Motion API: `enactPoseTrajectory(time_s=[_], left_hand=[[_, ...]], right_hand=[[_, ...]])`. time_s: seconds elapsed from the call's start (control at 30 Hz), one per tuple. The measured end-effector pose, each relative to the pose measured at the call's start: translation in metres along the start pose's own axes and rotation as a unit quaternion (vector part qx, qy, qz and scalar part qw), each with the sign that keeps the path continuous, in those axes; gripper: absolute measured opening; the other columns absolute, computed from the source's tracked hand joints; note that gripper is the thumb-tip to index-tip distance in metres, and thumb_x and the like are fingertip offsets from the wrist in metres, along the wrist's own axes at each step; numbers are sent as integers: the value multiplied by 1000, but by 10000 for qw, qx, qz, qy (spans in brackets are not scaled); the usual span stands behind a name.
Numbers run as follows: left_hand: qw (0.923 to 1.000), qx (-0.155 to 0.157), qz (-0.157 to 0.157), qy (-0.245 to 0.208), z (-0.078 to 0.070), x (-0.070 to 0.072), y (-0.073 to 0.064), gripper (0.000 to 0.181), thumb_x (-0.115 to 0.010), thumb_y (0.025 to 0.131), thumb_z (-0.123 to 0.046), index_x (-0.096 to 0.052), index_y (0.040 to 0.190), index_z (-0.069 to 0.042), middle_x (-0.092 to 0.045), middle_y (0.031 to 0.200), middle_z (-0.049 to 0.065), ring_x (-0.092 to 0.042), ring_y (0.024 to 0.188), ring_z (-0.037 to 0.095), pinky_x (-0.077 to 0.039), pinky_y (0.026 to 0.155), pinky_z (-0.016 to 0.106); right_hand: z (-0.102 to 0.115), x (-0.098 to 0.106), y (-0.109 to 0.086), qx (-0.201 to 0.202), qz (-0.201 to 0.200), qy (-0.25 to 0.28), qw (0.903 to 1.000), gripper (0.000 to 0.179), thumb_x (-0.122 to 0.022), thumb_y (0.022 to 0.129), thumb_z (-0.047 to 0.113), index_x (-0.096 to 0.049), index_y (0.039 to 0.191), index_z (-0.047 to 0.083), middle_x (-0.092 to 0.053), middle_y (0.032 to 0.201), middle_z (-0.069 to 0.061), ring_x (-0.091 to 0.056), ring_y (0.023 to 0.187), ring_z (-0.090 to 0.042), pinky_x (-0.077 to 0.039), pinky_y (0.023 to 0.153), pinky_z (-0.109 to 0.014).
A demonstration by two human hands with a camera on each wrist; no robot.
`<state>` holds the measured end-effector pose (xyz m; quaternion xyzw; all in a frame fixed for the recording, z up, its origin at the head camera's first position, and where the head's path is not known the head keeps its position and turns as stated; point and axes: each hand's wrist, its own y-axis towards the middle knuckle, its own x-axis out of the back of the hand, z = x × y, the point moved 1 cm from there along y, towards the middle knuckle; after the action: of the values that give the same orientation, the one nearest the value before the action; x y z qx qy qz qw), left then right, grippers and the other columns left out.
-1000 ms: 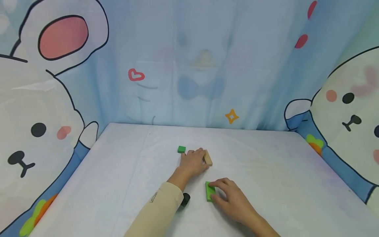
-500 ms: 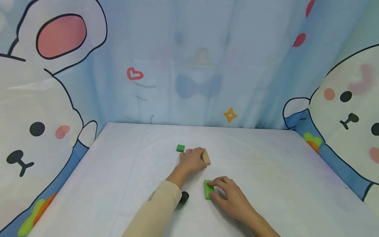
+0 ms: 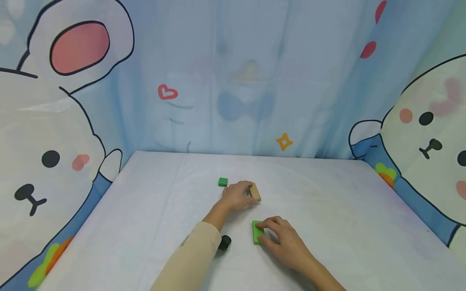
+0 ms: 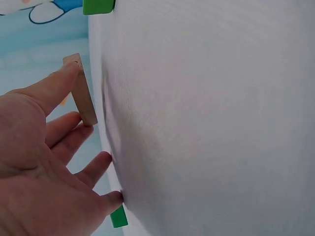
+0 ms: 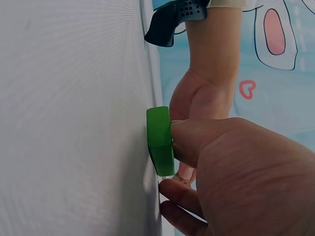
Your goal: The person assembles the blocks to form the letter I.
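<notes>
My left hand point(image 3: 236, 195) grips a plain wooden block point(image 3: 255, 192) near the middle of the table. In the left wrist view, the thumb lies on one end of this wooden block point(image 4: 83, 96) and fingertips are at the other. Nearer to me, my right hand point(image 3: 285, 242) holds a flat light green block point(image 3: 257, 233) by its right side, with thumb and index finger. That light green block point(image 5: 160, 140) sits close against the cloth in the right wrist view, the other fingers touching down beside it. A small dark green block point(image 3: 223, 182) lies just beyond the left hand's fingers.
A white cloth covers the table point(image 3: 346, 210). Behind it hangs a blue curtain point(image 3: 204, 117) printed with cartoon figures. A black device point(image 3: 225, 243) is worn at the left wrist, under the beige sleeve point(image 3: 189, 256).
The left wrist has shifted slightly to the left, while the fingers stay at the wooden block. The right hand and the blocks keep their places.
</notes>
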<state>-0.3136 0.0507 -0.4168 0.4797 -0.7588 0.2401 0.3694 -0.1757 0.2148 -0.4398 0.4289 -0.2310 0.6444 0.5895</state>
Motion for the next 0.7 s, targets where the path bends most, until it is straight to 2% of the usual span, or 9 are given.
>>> enactPoseTrajectory(time_s=[0.23,0.5,0.7], left_hand=[[9986,-118,-32,-514,3,0,-5,65,-75,97,-32,-49,154,-14,-47,161,6,-41,150,32,-34,123,49],[9980,-246,32,-579,-1,2,-10,64,-75,97,-32,-49,153,-14,-46,161,5,-41,150,30,-36,122,48],[9985,-391,36,-394,-6,2,-14,63,-74,98,-32,-50,153,-15,-47,161,4,-43,149,30,-36,121,48]], right_hand=[[1,0,0,-35,-11,20,10000,24,-78,93,26,-74,117,29,-64,119,9,-60,116,-20,-51,98,-49],[1,-1,0,-88,50,107,9999,24,-77,94,27,-74,118,28,-64,120,8,-60,117,-21,-51,98,-50],[0,1,0,-18,10,103,9999,24,-77,94,30,-74,118,29,-64,120,9,-60,117,-21,-51,98,-50]])
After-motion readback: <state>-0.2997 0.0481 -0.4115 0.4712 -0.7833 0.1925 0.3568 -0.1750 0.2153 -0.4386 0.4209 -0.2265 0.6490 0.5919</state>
